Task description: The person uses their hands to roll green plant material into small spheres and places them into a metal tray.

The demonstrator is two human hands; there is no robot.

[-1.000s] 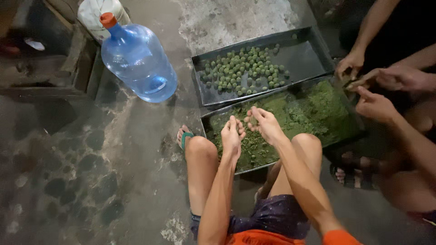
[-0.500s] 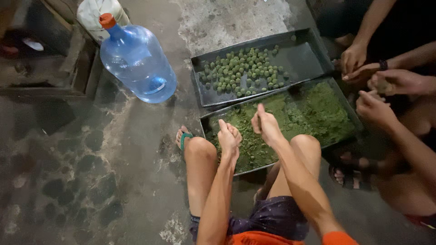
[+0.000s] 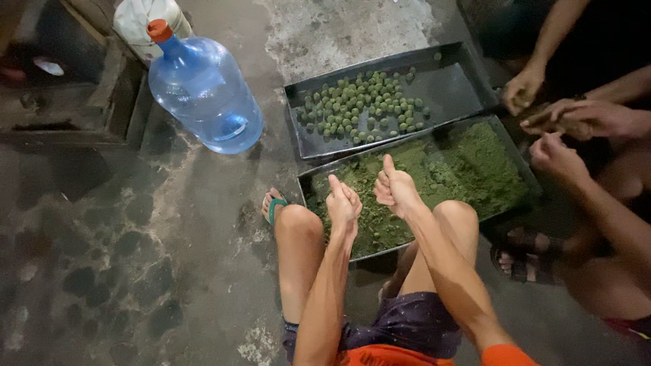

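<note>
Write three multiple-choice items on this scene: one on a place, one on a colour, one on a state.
1. Where are the green balls?
A. in the far tray
B. in the near tray
C. on the floor

2. What colour is the water jug's cap?
A. blue
B. orange
C. white

3. How is the right hand held?
A. flat, palm down
B. curled, thumb up
C. gripping the jug

Answers: 1 A, they lie in the far tray, beyond the near tray of green mash; 2 B, the cap tops the blue jug; 3 B, held beside the left hand over the mash.
</note>
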